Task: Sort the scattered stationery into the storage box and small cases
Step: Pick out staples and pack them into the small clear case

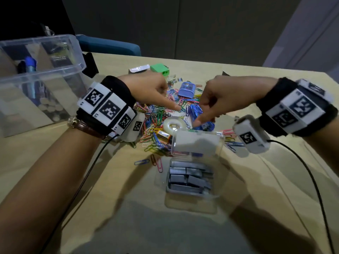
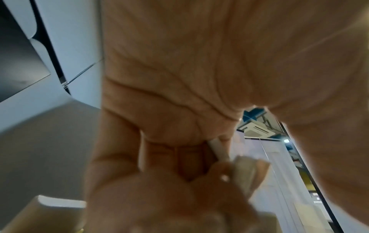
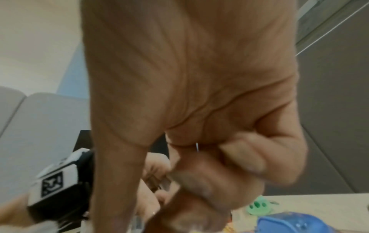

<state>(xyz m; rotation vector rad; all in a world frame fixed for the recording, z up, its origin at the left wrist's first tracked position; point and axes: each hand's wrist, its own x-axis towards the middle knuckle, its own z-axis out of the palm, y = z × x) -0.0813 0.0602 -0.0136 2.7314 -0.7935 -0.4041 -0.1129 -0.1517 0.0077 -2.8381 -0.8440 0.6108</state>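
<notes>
Left hand: left hand [image 1: 152, 90] sits over the far-left side of the clip pile, index finger stretched down to the clips, other fingers curled in. The left wrist view shows those curled fingers [image 2: 179, 159] pinching small pale bits against the palm, prob. staples; too blurry to be sure.
Right hand: right hand [image 1: 220, 99] hangs opposite, grip mostly curled, one finger poking down by the blue clips. In the right wrist view a thin metal sliver shows betw. folded fingers [image 3: 239, 157]; can't tell if it's truly held.
Clip pile: coloured paper clips [image 1: 157, 121] lie heaped on the desk [image 1: 113, 180] just below both grips, tangled w/ a tape roll [image 1: 172, 124], a battery [image 1: 163, 134] and a blue sharpener [image 1: 187, 89].
Small cases: an open case of staple strips [image 1: 190, 177] sits nearer the body than both grips; a clear case [image 1: 198, 143] lies on its side betw. it and the pile.
Storage box: clear storage box [image 1: 42, 70] stands far out to the left of the left grip, pens already inside.
Step, as judged: picking like items out of the heap.
Doing it well: pinch one clip or cluster w/ thumb and fingertip, lift straight up so linked clips drop free, don't rake. Steady the tipped case w/ the other hand before loading.
Risk: tiny staples slip from a loose palm hold; empty the hand often.
</notes>
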